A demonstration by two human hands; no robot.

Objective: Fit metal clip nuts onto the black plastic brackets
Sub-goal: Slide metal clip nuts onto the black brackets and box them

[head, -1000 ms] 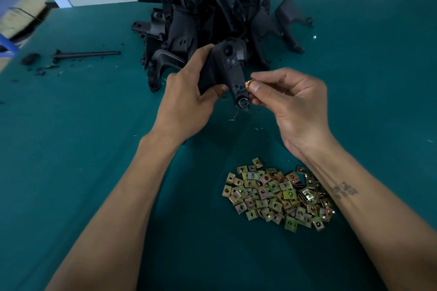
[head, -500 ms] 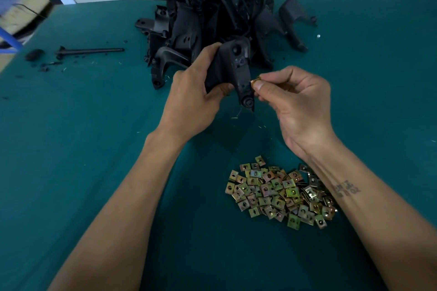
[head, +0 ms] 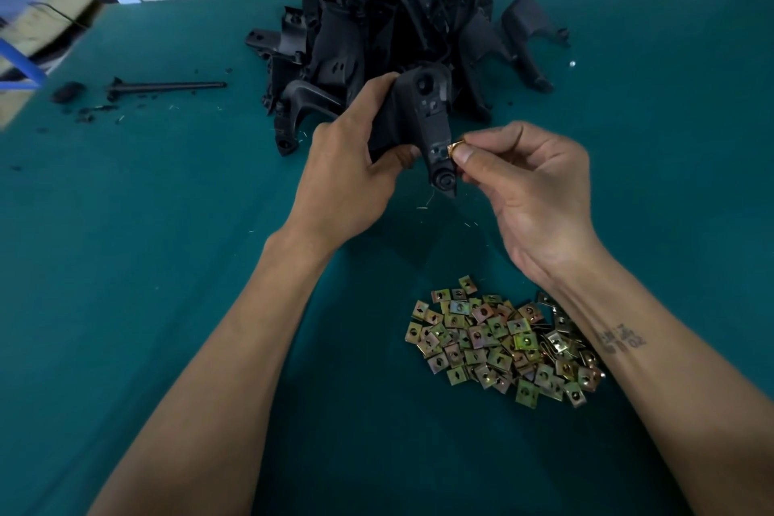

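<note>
A person's left hand (head: 347, 176) grips a black plastic bracket (head: 427, 113) above a green table (head: 146, 264), w/ the right hand (head: 532, 189) pinching a brass-coloured clip nut (head: 454, 147) against the bracket's right edge, nr its narrow end. Behind: a heap of black brackets (head: 377, 13). In front, by the right forearm: a pile of clip nuts (head: 498, 339). A black rod (head: 167, 86) lies far left.
</note>
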